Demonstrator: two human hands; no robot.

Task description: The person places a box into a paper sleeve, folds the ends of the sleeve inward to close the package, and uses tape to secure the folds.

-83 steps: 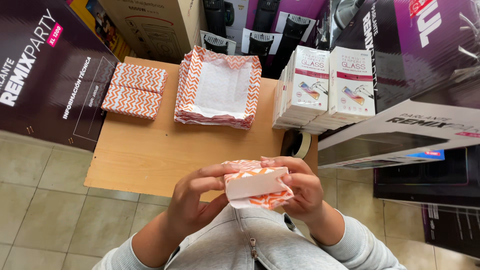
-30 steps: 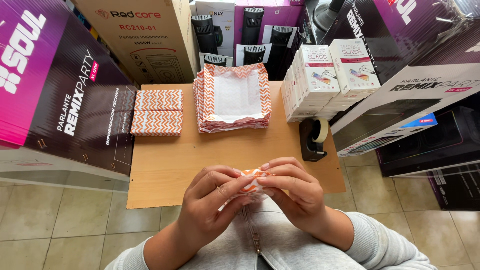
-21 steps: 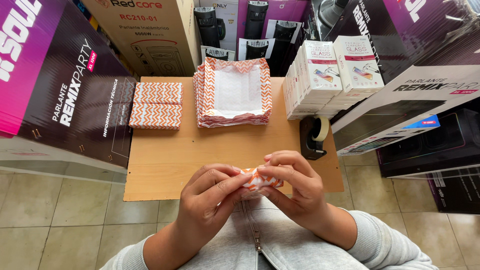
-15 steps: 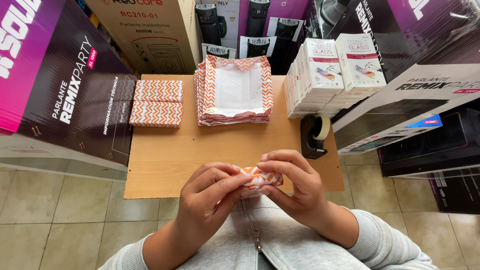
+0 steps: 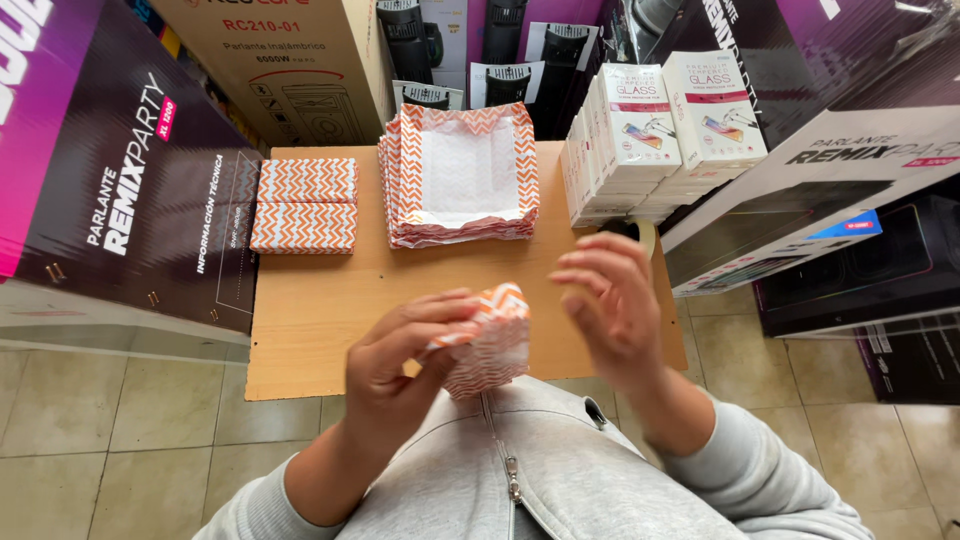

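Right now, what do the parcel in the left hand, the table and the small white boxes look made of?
Parcel in the left hand: looks like thin matte paper, orange zigzag print, creased at its folds.
Table: pale wood-grain top, smooth; probably laminate board, though solid wood cannot be ruled out.
Small white boxes: likely thin printed card with a slight sheen, sharp straight edges, stacked flat.

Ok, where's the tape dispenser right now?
On the table's right edge in the head view, mostly hidden behind the raised right hand; the tape dispenser peeks out just below the stacked white boxes.
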